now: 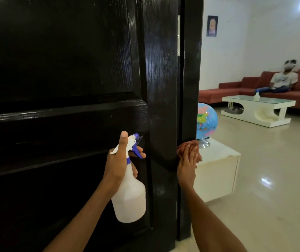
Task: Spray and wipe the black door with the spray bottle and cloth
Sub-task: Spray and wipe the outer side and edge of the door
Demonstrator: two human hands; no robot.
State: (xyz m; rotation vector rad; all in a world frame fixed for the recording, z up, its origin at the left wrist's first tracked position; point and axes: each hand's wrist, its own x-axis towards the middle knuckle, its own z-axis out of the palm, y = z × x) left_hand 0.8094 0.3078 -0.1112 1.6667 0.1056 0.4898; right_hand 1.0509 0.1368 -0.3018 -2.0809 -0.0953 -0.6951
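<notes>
Head view, spray bottle (130, 195): light plastic, left hand (120, 160) fingers wrapped at neck, trigger.
Cloth (189, 145): soft, right hand (186, 168) presses it flat, seemingly on black door (161, 88) edge, 3 o'clock of bottle.

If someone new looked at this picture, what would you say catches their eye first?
The glossy black door fills the left and centre of the view. In front of it, the left hand holds a white spray bottle with a blue nozzle aimed at the door, while the right hand presses an orange cloth against the door's right edge. Just behind that edge, a bright blue globe stands on a white cabinet.
</notes>
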